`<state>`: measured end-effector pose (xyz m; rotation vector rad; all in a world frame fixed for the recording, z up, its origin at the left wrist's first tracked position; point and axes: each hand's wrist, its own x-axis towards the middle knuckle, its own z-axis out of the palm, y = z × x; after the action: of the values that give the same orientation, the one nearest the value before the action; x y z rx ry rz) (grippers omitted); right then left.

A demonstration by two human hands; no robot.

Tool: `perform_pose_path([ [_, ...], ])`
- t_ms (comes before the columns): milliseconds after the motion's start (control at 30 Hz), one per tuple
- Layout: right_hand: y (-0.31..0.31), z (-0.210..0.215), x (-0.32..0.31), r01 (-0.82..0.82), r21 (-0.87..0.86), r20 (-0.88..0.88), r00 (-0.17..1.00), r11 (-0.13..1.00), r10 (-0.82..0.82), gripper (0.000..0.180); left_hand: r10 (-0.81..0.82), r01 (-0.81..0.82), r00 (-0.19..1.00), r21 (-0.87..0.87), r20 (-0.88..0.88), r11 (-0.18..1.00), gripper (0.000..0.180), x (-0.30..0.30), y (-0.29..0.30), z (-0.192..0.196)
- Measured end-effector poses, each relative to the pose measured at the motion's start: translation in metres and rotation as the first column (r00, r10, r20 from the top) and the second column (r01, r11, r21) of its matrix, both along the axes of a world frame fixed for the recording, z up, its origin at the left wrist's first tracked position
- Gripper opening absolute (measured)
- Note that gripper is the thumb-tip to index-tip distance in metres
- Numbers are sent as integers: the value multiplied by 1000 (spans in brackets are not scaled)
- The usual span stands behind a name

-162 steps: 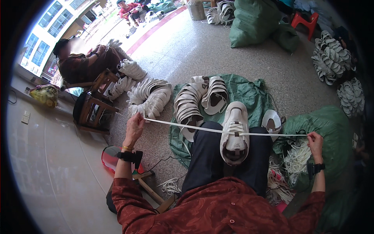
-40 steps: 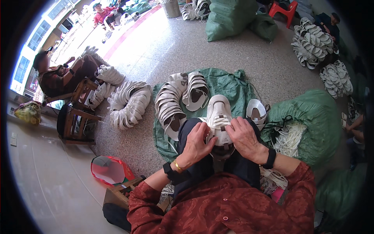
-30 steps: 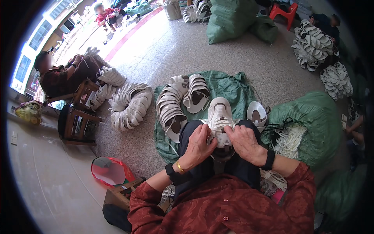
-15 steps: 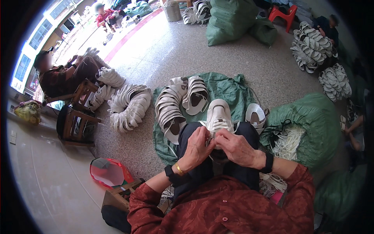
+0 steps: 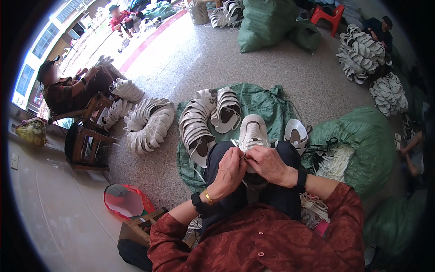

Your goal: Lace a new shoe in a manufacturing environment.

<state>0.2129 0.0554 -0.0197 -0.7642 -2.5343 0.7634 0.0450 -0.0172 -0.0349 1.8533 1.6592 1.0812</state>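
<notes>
A white sneaker (image 5: 253, 130) rests between my knees with its toe pointing away. Both my hands are at its lacing, their fingertips nearly meeting. My left hand (image 5: 229, 168) is closed in a pinch at the left side of the opening, on what looks like a white shoelace. From the right, my right hand (image 5: 270, 165) pinches at the same spot, with thumb and forefinger bent together. The fingers cover most of the lace and eyelets. Just right of the sneaker lies another white shoe upper (image 5: 296, 134).
Nested white shoe uppers (image 5: 194, 122) curve over a green sheet (image 5: 267, 102). An open green sack (image 5: 358, 140) with white laces (image 5: 336, 162) stands at right. Another ring of uppers (image 5: 150, 127) lies left, near a wooden chair (image 5: 93, 145) and a seated co-worker (image 5: 68, 90).
My right hand has shifted slightly left, and its fingertips are now closer to my left hand's. The left hand and the sneaker stay nearly in place.
</notes>
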Motion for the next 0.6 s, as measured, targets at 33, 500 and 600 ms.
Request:
perform_pose_path([
  [33, 0, 0, 0, -10, 10, -19, 1000, 1000, 10, 16, 5, -5, 1000, -2, 0, 1000, 17, 0, 0, -1],
  [500, 8, 21, 6, -10, -25, -240, 971, 1000, 4, 8, -45, 46, 998, -33, 48, 998, 20, -3, 2, 13],
  [600, 15, 64, 36, 1, -612, -235, 955, 791, -182, 10, -25, 27, 998, -20, 64, 999, 20, -3, 1, 8],
])
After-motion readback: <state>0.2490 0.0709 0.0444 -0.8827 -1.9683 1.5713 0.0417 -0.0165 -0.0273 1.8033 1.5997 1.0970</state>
